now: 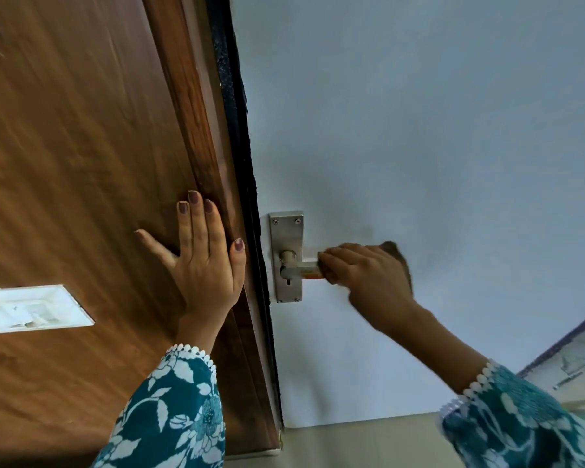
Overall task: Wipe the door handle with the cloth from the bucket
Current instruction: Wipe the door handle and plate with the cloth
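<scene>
The door handle (301,268) is gripped in the closed right hand (362,275), perhaps through a brownish cloth (401,265); left of it the left hand (206,261) lies open, flat against the wooden frame (196,130).

A brown wood-grain panel (75,170) is filling the left side. A white switch plate (31,309) is sitting low on that panel. Right of the panel, a pale blue surface (419,113) is spreading wide, evenly lit.
</scene>
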